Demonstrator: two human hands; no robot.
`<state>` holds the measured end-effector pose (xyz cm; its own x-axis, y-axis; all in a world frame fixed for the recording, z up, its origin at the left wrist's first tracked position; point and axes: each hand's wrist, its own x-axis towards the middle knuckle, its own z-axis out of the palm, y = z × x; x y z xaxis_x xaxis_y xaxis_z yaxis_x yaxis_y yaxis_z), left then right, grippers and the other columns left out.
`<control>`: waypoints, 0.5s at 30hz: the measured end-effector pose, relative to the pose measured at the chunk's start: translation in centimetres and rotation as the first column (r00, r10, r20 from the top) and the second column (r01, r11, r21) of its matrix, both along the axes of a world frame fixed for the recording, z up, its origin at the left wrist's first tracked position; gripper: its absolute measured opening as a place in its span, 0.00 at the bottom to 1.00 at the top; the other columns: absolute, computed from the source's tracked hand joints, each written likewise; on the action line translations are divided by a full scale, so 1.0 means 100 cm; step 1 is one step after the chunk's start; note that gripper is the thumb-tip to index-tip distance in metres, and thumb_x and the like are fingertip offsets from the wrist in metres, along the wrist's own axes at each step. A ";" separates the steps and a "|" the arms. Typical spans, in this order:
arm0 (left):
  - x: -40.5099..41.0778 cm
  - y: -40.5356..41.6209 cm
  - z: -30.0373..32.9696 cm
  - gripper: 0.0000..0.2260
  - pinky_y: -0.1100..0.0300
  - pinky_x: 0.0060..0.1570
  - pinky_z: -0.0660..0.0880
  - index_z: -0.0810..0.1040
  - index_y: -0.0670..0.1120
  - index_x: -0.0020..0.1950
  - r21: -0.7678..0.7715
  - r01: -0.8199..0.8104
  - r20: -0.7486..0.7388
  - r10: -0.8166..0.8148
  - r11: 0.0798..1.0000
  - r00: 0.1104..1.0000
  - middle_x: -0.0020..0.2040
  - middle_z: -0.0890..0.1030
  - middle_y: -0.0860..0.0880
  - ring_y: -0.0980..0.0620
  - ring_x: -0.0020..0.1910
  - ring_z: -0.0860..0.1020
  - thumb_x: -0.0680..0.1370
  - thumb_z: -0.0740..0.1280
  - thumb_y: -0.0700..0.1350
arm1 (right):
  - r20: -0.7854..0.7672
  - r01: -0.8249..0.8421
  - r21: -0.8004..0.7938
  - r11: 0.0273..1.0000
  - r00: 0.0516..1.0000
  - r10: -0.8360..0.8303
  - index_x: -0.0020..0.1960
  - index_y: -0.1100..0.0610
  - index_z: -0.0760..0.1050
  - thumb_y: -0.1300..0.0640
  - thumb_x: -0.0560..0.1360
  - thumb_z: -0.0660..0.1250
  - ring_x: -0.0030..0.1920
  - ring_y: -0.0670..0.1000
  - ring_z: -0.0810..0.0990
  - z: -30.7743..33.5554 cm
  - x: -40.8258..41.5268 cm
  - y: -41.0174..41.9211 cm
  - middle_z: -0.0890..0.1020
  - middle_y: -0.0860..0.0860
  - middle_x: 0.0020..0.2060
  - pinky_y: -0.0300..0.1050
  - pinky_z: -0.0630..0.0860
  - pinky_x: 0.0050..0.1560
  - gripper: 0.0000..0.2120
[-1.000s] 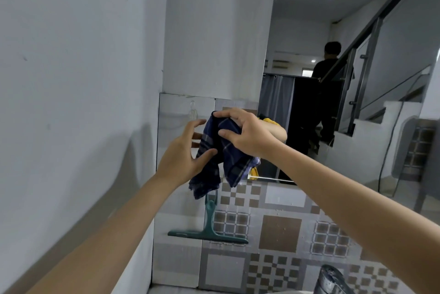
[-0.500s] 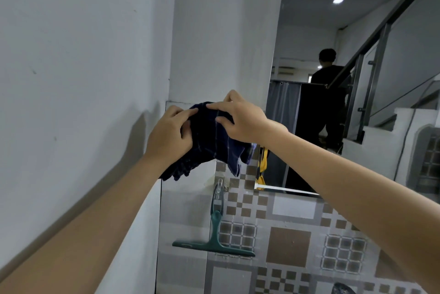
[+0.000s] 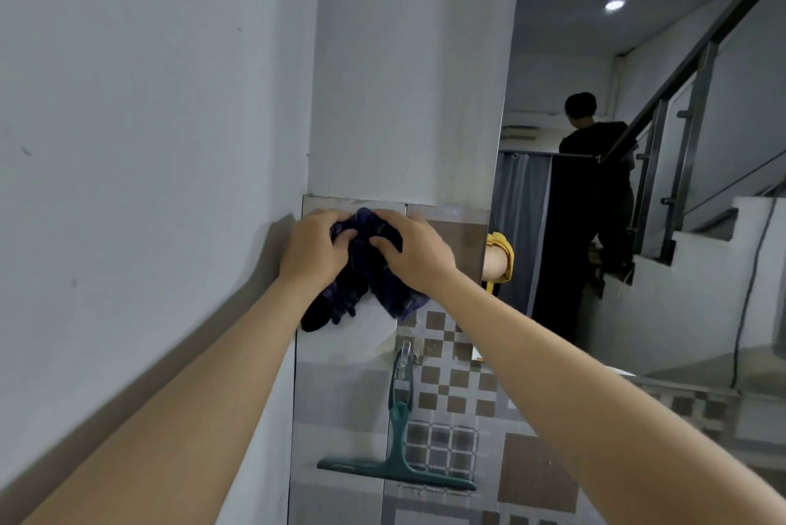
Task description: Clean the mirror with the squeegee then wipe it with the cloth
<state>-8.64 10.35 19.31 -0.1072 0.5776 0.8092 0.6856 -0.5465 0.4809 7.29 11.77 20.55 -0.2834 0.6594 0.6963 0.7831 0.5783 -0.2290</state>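
Two bare forearms run up from the bottom edge toward the tiled wall. My left hand (image 3: 312,250) and right hand (image 3: 419,254) both clutch the dark blue checked cloth (image 3: 365,269), fingers curled into its bunched top, held close against the grey wall tiles (image 3: 340,354) near their upper edge. The loose ends of the cloth hang down below both palms.

Lower on the same wall, the green plastic squeegee (image 3: 397,456) hangs by its handle from a small metal hook (image 3: 404,350), blade at the bottom and level, well apart from the hands.

Right of the cloth stands the tall frameless mirror (image 3: 638,226), its left edge just beside my right hand. In it I see a yellow sleeve, a person in black from behind, a grey curtain, a stair railing and a ceiling light.

A plain white wall (image 3: 149,120) fills the left side.
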 end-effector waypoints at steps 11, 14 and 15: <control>0.004 -0.010 -0.055 0.24 0.47 0.64 0.64 0.63 0.57 0.72 -0.177 -0.133 -0.005 0.134 0.975 0.991 0.64 0.71 0.38 0.40 0.65 0.65 0.78 0.60 0.43 | -0.218 0.035 -0.146 0.989 0.974 -0.066 0.72 0.45 0.63 0.48 0.80 0.59 0.63 0.59 0.63 -0.038 -0.006 -0.030 0.62 0.57 0.63 0.53 0.71 0.58 0.21; 0.019 -0.051 -0.068 0.20 0.44 0.68 0.60 0.69 0.48 0.70 -0.203 -0.174 0.117 0.200 0.964 0.973 0.71 0.62 0.35 0.38 0.72 0.57 0.78 0.63 0.44 | -0.181 0.107 -0.217 0.970 0.972 -0.148 0.73 0.45 0.61 0.46 0.79 0.60 0.68 0.60 0.57 -0.043 0.009 -0.061 0.56 0.56 0.70 0.58 0.67 0.66 0.23; 0.025 -0.066 -0.082 0.19 0.44 0.68 0.59 0.70 0.46 0.69 -0.176 -0.159 0.162 0.188 0.972 0.969 0.71 0.62 0.35 0.38 0.72 0.57 0.78 0.63 0.43 | -0.192 0.109 -0.217 0.970 0.970 -0.152 0.74 0.47 0.61 0.46 0.79 0.60 0.69 0.59 0.56 -0.046 0.018 -0.074 0.55 0.56 0.71 0.58 0.66 0.67 0.25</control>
